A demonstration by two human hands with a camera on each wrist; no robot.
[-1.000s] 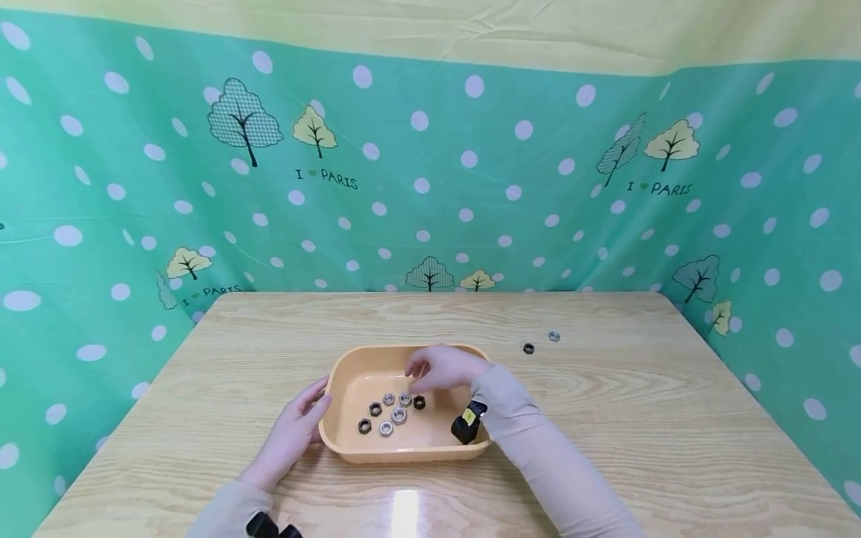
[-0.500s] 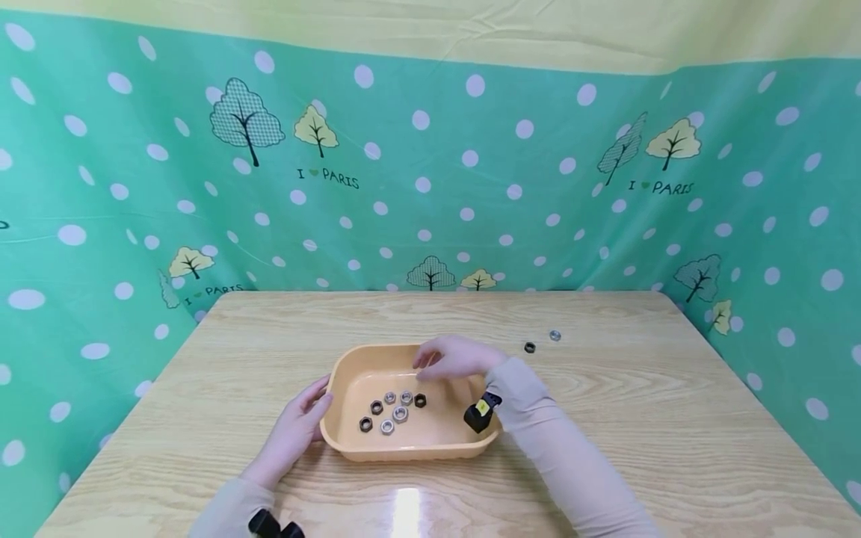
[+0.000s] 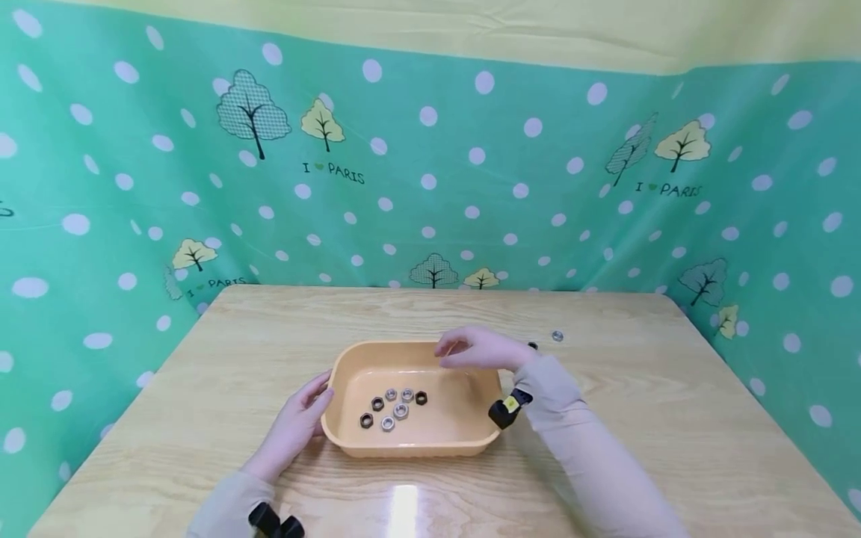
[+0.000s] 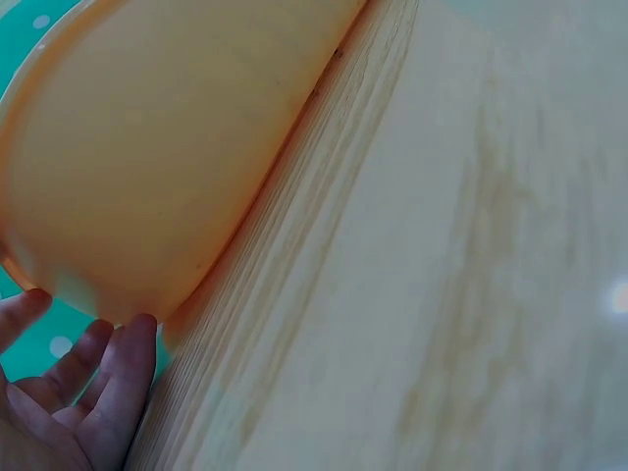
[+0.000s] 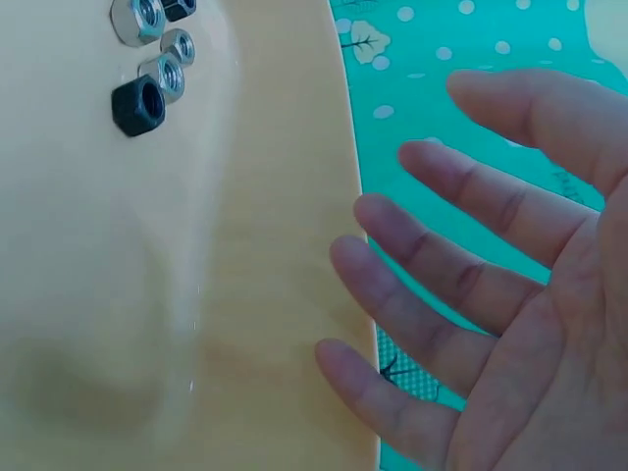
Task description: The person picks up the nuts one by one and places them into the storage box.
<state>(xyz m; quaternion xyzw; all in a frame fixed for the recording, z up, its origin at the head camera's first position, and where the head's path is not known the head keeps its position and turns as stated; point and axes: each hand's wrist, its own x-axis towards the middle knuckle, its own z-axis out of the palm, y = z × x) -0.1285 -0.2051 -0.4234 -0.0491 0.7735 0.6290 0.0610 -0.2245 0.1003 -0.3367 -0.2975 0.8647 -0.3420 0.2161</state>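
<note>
A light orange plastic tray (image 3: 417, 450) sits on the table with several hex nuts (image 3: 400, 411) inside, some silver and some black, gathered left of its middle. My left hand (image 3: 296, 426) rests against the tray's left end; in the left wrist view its fingertips (image 4: 142, 329) touch the outer wall. Over the far right part of the tray, near the back rim, hovers my right hand (image 3: 480, 348). The right wrist view shows its fingers (image 5: 422, 245) spread and slightly bent, holding nothing, with the nuts (image 5: 138, 105) in the tray beyond them.
Behind the tray at right, a silver nut (image 3: 557, 336) lies on the wood-grain table (image 3: 625, 359). A black nut (image 3: 533, 345) near it is partly hidden by my right wrist. A green dotted curtain (image 3: 430, 172) hangs around the table's back and sides.
My right hand has moved right and back from the tray's middle toward its far right rim. My left hand keeps its place, and the nuts in the tray lie as before.
</note>
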